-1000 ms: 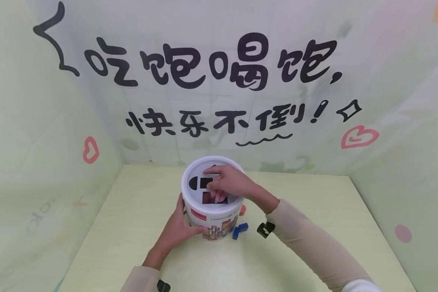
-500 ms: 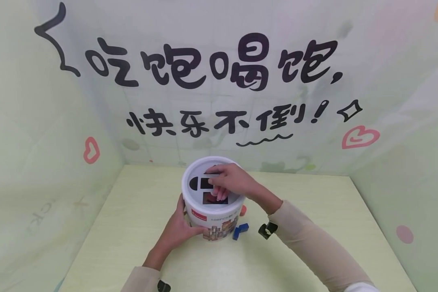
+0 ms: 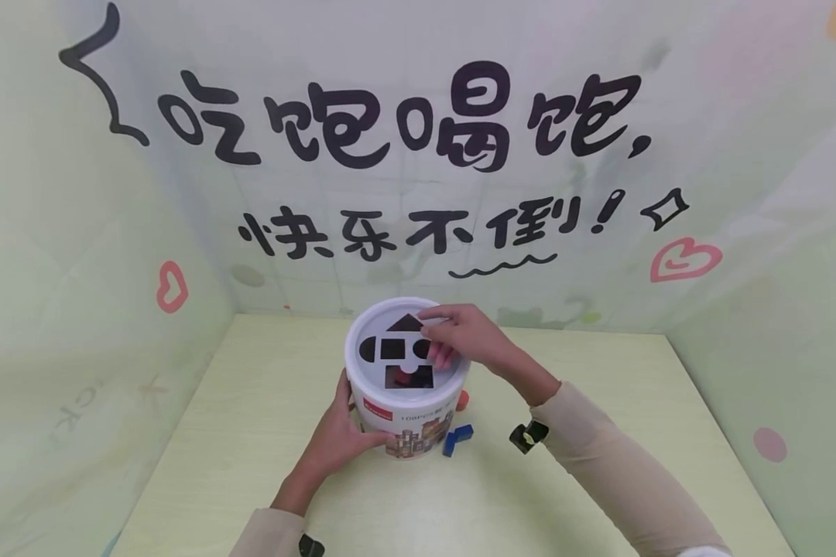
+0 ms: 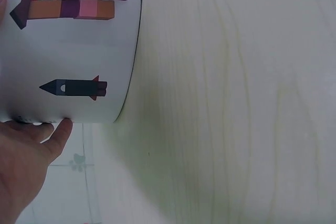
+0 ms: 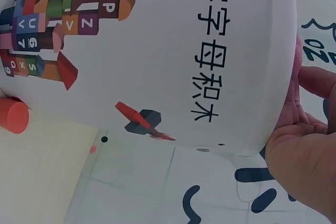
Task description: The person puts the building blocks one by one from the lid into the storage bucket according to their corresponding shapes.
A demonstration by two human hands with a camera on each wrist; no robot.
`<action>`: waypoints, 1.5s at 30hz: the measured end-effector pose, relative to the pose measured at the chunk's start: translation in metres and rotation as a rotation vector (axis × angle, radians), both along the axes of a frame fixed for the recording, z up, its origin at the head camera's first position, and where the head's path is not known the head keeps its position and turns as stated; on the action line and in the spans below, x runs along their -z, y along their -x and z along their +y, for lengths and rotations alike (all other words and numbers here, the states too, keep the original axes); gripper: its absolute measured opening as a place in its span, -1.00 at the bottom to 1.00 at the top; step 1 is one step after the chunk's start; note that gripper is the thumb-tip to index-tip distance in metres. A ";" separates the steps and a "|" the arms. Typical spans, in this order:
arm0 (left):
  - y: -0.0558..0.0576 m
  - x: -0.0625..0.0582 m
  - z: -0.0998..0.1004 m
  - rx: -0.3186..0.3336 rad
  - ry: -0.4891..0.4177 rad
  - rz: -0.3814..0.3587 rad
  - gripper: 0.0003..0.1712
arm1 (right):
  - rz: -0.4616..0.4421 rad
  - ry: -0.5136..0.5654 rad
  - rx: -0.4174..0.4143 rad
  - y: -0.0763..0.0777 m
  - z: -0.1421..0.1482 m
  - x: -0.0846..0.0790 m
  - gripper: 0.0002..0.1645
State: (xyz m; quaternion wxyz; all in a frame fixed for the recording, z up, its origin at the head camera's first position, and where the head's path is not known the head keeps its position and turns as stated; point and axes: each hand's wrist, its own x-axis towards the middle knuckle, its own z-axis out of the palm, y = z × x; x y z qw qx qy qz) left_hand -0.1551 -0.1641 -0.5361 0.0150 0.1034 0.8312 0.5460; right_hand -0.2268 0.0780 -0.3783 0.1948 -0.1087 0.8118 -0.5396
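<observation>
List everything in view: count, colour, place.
Bucket: one, white, centre
Table: one, pale yellow, under bucket
Lid: one, white, dark holes, on bucket
Red piece: one visible, red, through lid's nearest hole
Blocks: two, blue, right of bucket
Cylinder: one, orange-red, right of bucket
Backdrop: one, pale, black writing, behind table
Sleeves: two, beige, foreground
Wrist devices: two, black, beside sleeves
Left hand: one, gripping bucket's left side
Right hand: one, over lid's right

Plain beige sleeves (image 3: 627, 472), cuffs (image 3: 556, 398) snug; small black unit (image 3: 529, 437) by each; white cloth (image 3: 705, 552) further up the right one.
</observation>
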 end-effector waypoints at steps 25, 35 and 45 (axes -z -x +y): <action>0.001 0.000 -0.001 -0.005 -0.007 -0.006 0.52 | 0.045 0.141 0.190 -0.003 0.037 0.014 -0.53; 0.002 0.003 -0.001 -0.003 -0.002 -0.007 0.51 | 0.033 0.208 0.216 -0.009 0.057 0.028 -0.58; 0.001 0.004 -0.001 -0.002 -0.004 -0.005 0.50 | -0.017 0.181 0.198 -0.012 0.068 0.055 -0.59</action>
